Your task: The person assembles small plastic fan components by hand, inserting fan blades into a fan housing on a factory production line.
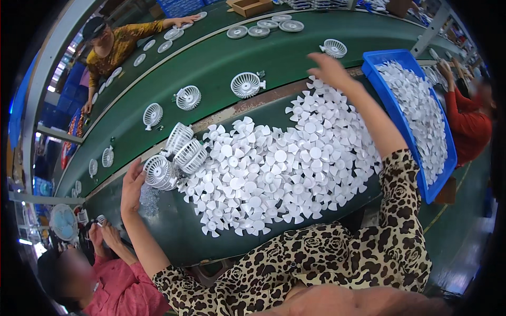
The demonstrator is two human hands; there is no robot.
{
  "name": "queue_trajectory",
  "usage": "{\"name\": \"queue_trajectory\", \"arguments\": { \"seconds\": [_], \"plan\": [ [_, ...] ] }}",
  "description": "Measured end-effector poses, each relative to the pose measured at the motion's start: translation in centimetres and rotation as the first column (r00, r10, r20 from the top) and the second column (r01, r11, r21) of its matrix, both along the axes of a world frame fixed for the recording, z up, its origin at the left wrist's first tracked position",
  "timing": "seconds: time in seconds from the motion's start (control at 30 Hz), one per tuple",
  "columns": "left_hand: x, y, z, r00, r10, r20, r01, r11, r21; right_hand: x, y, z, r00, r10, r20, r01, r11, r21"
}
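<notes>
My right hand point(331, 71) reaches out over the far edge of the table, fingers stretched and apart, holding nothing. Just beyond its fingertips, a white slatted fan housing point(334, 48) lies on the green conveyor belt point(295, 58). At the left, my left hand point(133, 187) has its fingers extended upward beside stacked white fan housings point(161, 172); whether it touches them I cannot tell. More stacked housings point(184, 147) lean behind these. A broad heap of small white fan blades point(263, 179) covers the middle of the table between my arms.
A blue tray point(441, 192) full of fan blades stands at the right. More housings point(246, 85) and round white covers point(259, 31) lie along the belt. Small clear pieces point(149, 200) sit near my left wrist. Co-workers point(124, 45) are across the belt, at left and right.
</notes>
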State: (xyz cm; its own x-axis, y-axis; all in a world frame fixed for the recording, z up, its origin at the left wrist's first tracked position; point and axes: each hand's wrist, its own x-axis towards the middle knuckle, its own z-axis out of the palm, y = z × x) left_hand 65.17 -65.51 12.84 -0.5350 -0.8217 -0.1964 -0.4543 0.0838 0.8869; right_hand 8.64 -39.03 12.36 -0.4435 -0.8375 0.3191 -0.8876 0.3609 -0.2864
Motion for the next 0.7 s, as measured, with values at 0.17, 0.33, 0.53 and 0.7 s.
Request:
{"name": "queue_trajectory", "arguments": {
  "seconds": [0.17, 0.33, 0.53, 0.7],
  "plan": [
    [-8.5, 1.5, 3.9, 0.967, 0.039, 0.252, 0.114, 0.818, -0.563, -12.3, 1.6, -3.6, 0.887, -0.309, -0.343, 0.366, 0.923, 0.115],
    [-24.8, 3.5, 3.7, 0.884, -0.261, 0.388, 0.448, 0.710, -0.542, -13.7, 1.4, -5.3, 0.908, -0.309, -0.282, 0.372, 0.906, 0.205],
    [-40.3, 4.4, -5.6, 0.846, -0.083, 0.527, 0.369, 0.805, -0.465, -15.1, 4.5, -5.6, 0.904, -0.377, -0.200, 0.389, 0.921, 0.020],
    [-36.7, 2.2, -9.0, 0.974, -0.100, 0.201, 0.205, 0.762, -0.614, -5.5, 2.2, -1.0, 0.949, -0.315, -0.006, 0.315, 0.946, 0.076]
  ]
}}
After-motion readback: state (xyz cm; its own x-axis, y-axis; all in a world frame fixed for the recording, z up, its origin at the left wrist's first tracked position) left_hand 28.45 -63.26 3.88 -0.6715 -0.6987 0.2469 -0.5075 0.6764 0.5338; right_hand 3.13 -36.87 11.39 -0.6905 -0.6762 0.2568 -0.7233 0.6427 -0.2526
